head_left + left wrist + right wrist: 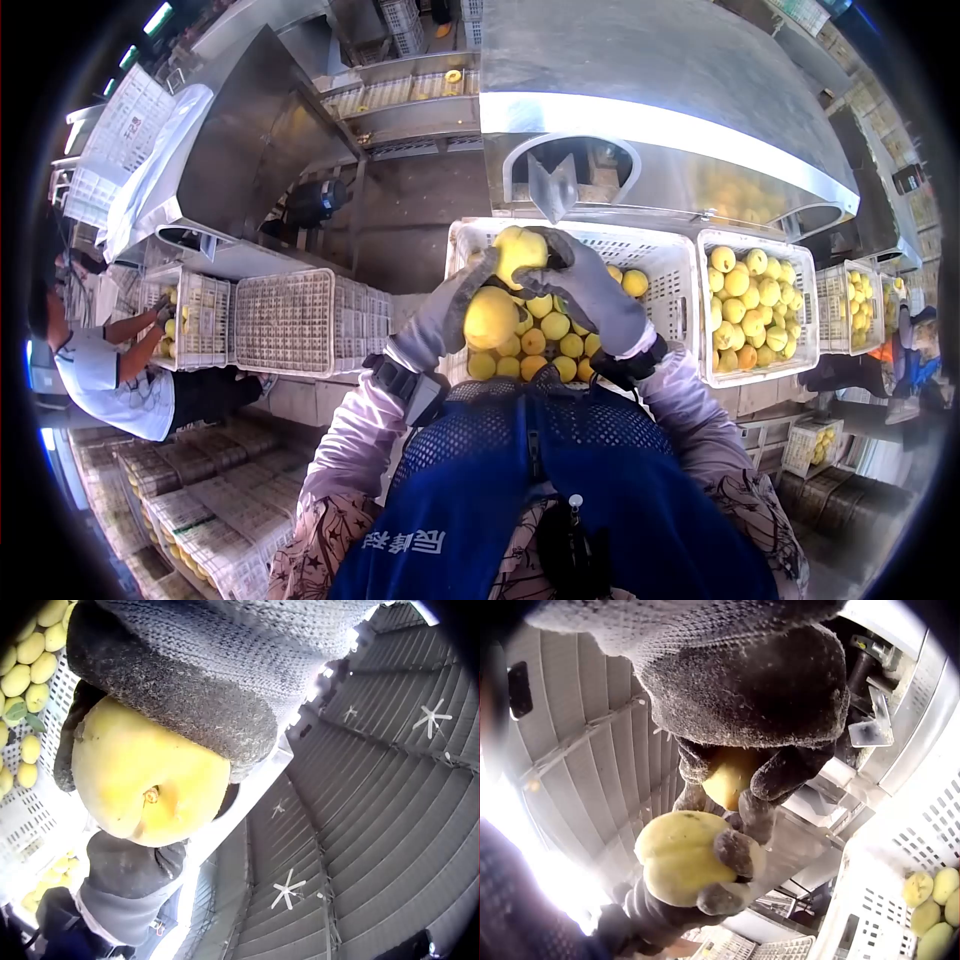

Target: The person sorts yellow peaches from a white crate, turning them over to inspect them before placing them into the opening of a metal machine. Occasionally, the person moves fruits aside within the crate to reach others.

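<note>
Both hands wear grey knit gloves with dark coated fingers and are close together over a white crate (680,285) partly filled with yellow peaches. The left hand (445,310) grips a large yellow peach (490,318). In the left wrist view, a peach (150,776) shows its stem hollow under the left hand's coated fingers (180,697). The right hand (590,285) holds another peach (520,250), which left fingertips also meet in the head view. From the right wrist, a small part of a peach (731,776) shows between the right fingers, above a creased peach (682,859) in left fingers.
A full crate of peaches (755,300) stands at the right, and stacked crates (285,320) stand at the left. A steel machine (660,150) with an arched opening rises behind the work crate. A person (120,370) works at far left, another (915,350) at far right.
</note>
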`<state>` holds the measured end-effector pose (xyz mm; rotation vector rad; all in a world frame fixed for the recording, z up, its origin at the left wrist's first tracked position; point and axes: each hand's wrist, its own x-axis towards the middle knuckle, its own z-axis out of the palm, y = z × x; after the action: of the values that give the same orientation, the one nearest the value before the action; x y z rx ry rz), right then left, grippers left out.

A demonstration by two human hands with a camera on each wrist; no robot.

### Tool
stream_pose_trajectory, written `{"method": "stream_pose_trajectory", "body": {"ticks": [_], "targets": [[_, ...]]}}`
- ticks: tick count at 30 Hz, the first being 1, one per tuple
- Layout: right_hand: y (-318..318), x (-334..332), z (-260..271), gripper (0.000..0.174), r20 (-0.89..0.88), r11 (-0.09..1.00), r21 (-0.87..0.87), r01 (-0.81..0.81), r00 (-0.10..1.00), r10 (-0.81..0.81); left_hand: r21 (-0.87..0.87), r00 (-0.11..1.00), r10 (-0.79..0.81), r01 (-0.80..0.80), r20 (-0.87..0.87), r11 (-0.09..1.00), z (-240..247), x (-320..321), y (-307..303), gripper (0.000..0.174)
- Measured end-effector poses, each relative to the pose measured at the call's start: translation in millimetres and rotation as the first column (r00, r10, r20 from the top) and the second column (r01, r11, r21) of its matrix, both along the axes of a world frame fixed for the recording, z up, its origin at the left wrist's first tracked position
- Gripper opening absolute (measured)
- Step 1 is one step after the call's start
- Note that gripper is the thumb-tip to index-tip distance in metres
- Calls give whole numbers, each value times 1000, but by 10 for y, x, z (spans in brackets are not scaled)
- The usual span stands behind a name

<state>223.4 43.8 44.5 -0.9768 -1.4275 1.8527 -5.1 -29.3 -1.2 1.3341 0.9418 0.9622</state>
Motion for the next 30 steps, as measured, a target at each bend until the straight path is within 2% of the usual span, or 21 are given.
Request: {"method": "stream_pose_trajectory", "body": {"ticks": [2, 3, 5, 6, 9, 10, 11, 13, 14, 15, 16, 17, 18, 19, 20, 21, 23, 27, 28, 29, 30], "targets": [[-101, 147, 174, 69, -58, 1000, -24, -16, 998, 15, -499, 872, 219, 33, 438, 866, 296, 144, 31, 45], [-129, 197, 286, 68, -116, 998, -47, -39, 993, 33, -495, 872, 217, 34, 440, 868, 320, 111, 69, 45], [-48, 269, 190, 69, -171, 995, -67, -68, 984, 56, -555, 843, 137, 211, 520, 805, 339, 31, 129, 46], [-36, 277, 245, 70, -227, 994, -63, -86, 971, 70, -501, 895, 107, 140, 433, 854, 317, 75, 153, 51], [65, 330, 164, 73, -290, 983, -85, -161, 948, 130, -516, 858, 153, 145, 490, 844, 290, 223, 247, 53], [98, 352, 109, 72, -310, 977, -113, -180, 941, 137, -424, 886, 3, 219, 463, 879, 221, 156, 302, 54], [126, 344, 121, 72, -331, 970, -139, -200, 932, 144, -422, 886, 1, 220, 464, 879, 240, 190, 334, 54], [143, 254, 124, 69, -319, 983, -158, -93, 947, 38, -434, 872, 74, 167, 485, 885, 285, 274, 426, 52], [177, 190, 132, 69, -57, 987, 120, 110, 993, -104, -96, 954, -114, 145, 276, 985, 129, 231, 459, 51], [222, 140, 136, 69, 156, 877, 427, 220, 937, -311, -94, 954, -116, 147, 278, 985, 20, 211, 461, 51], [406, 92, 17, 69, 234, 806, 538, 245, 875, -423, -117, 982, -43, 65, 184, 991, -91, 198, 441, 50], [533, 44, -53, 69, 234, 803, 541, 251, 872, -430, -132, 996, 28, -16, 86, 991, -149, 201, 414, 49], [634, -4, -113, 69, 342, 775, 587, 232, 797, -498, -391, 974, 68, 22, 214, 920, 244, 236, 310, 45], [755, -40, -223, 69, 438, 750, 629, 205, 704, -559, -434, 951, 59, 83, 305, 897, 39, 178, 281, 44], [944, -65, -641, 69, 407, 689, 703, 173, 696, -591, -389, 984, 23, 49, 178, 920, 32, 143, 227, 46], [975, -107, -605, 69, 407, 688, 704, 176, 694, -594, -338, 999, -5, 21, 48, 941, 21, 104, 175, 49], [1022, -205, -568, 73, 502, 691, 700, 182, 564, -656, -195, 998, -69, 69, 9, 978, -91, -14, 79, 58], [1292, -312, -560, 73, 343, 564, 802, 196, 623, -704, -416, 996, 67, -37, 58, 909, -171, -83, 7, 60], [1305, -326, -532, 58, 327, 529, 819, 223, 576, -749, -400, 993, 68, -23, 98, 916, -219, -99, 43, 59], [1361, -271, -372, 58, 335, 536, 817, 215, 578, -744, -336, 975, 35, 42, 220, 941, -485, -146, 109, 57], [1435, -188, -199, 50, 455, 663, 735, 142, 622, -637, -380, 975, 140, -66, 170, 923, -521, -81, 167, 64]]}}
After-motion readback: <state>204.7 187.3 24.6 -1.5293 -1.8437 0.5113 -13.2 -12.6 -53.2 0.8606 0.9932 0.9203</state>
